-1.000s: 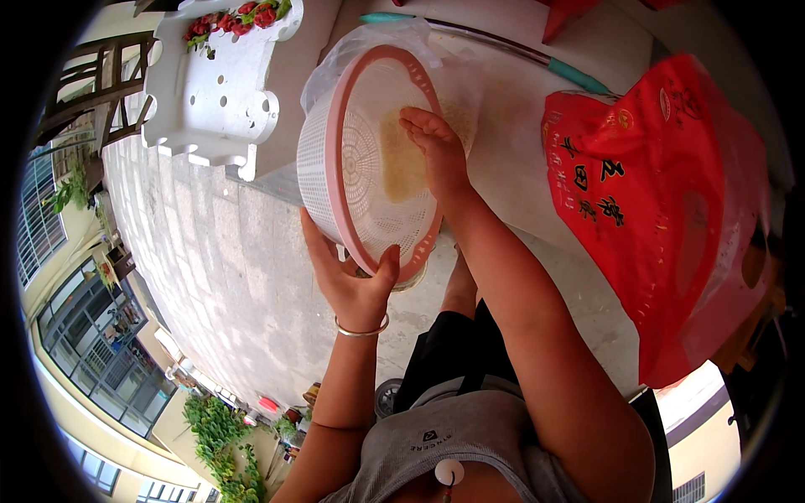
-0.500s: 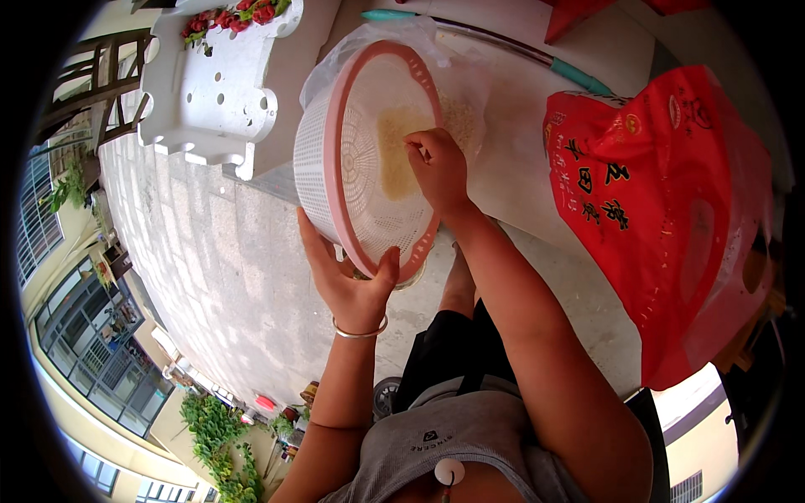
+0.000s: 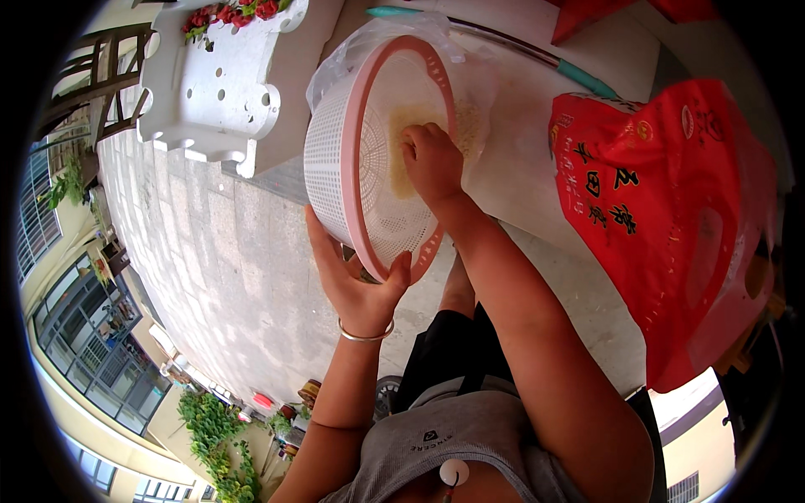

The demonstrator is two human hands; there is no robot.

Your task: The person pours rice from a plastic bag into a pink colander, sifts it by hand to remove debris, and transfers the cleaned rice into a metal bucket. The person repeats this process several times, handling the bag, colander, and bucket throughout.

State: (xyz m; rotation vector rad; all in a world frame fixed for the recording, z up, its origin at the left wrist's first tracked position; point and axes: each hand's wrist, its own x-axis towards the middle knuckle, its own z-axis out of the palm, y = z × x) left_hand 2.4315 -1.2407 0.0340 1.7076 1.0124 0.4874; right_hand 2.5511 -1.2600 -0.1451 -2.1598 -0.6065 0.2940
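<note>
A white plastic colander [image 3: 329, 163] with a pink rim is held tilted, its mouth facing right. Pale grains that look like rice [image 3: 402, 176] lie in a patch inside it. My left hand [image 3: 359, 289] grips the near lower edge, thumb over the rim and fingers underneath. Over the colander's mouth is my right hand [image 3: 434, 163], fingers curled closed in front of the grains; whatever they hold is hidden. A clear plastic bag [image 3: 334, 69] shows behind the colander, with more pale grains [image 3: 471, 126] beside the rim on the right.
A large red package [image 3: 637, 218] stands on the right of the pale tabletop [image 3: 524, 180]. A long thin rod with teal ends [image 3: 587, 80] lies at the back. To the left is a white scalloped planter [image 3: 251, 134] with red flowers [image 3: 231, 12], above grey paving [image 3: 193, 251].
The colander and my left hand have shifted slightly right. My right hand's fingers, pinched together before, now curl more tightly, slightly left and lower over the grains.
</note>
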